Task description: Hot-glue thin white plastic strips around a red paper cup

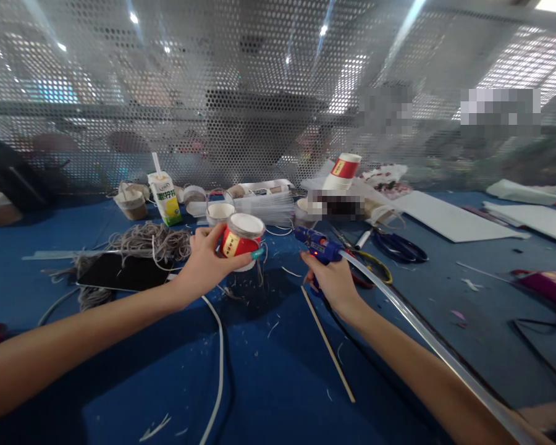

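My left hand (208, 259) is wrapped round a red and white paper cup (241, 233), its white bottom tilted upward and a grey band near that end. In my right hand (334, 281) is a blue hot glue gun (319, 244) with a small red light lit; its nozzle points left toward the cup, apart from it. A long clear glue stick (412, 318) runs out of the gun's back, over my right forearm. Just behind the held cup stands another pale cup (220, 212) with a wire-like handle.
Grey yarn (151, 241) and a black phone (126, 272) lie left, near a drink carton (165, 198). A wooden stick (328, 346) and white cable (221, 352) cross the blue table. Scissors (401, 246), stacked paper cups (343, 172) and a white board (454, 215) sit right. Perforated metal mesh (259, 74) stands behind.
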`<state>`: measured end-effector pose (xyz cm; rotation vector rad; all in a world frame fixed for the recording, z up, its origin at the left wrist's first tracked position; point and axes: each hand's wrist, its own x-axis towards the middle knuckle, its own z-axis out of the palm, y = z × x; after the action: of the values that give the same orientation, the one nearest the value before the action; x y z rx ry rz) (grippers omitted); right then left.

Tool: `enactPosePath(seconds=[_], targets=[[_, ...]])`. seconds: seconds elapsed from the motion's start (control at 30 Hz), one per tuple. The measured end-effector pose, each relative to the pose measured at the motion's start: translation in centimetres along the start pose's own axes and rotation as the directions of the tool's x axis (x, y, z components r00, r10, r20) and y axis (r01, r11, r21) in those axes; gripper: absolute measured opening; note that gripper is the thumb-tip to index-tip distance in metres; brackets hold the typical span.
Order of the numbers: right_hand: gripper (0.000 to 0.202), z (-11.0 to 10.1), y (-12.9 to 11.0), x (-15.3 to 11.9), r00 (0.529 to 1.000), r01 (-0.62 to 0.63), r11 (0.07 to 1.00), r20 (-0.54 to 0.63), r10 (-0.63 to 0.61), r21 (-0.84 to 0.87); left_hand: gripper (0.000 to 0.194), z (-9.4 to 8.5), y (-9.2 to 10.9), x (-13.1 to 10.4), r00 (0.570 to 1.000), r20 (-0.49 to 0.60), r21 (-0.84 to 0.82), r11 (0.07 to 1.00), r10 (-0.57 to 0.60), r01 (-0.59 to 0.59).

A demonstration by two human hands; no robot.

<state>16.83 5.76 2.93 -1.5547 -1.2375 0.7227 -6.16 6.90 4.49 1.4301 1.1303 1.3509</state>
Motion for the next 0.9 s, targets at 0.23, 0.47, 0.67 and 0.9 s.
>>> enactPosePath(seconds=[0.23, 0.47, 0.67, 0.9], targets=[[0.035, 0.1, -0.7, -0.7, 0.998, 0.057, 0.996, 0.024, -0.058, 0.063, 0.053, 1.0, -0.3, -1.0, 0.921, 0.360, -0.278, 0.925, -0.150, 0.259], [0.040, -1.2, -2.4, -2.2, 0.949, 0.265, 0.963, 0.165, -0.268, 0.044, 0.059, 0.8, -3.2, -1.5, 0.876, 0.432, -0.417, 0.813, -0.215, 0.405], [0.004, -1.3, -2.3, -3.0, 0.627, 0.764, 0.641, 0.324, -0.709, -0.076, 0.056, 0.5, -3.7, -1.4, 0.835, 0.528, -0.464, 0.771, -0.155, 0.436], [0.017, -1.0, -1.0, -2.7, 0.358, 0.930, 0.359, 0.403, -0.842, -0.075, 0.059, 0.3, -4.4, -1.4, 0.822, 0.555, -0.466, 0.770, -0.130, 0.436]])
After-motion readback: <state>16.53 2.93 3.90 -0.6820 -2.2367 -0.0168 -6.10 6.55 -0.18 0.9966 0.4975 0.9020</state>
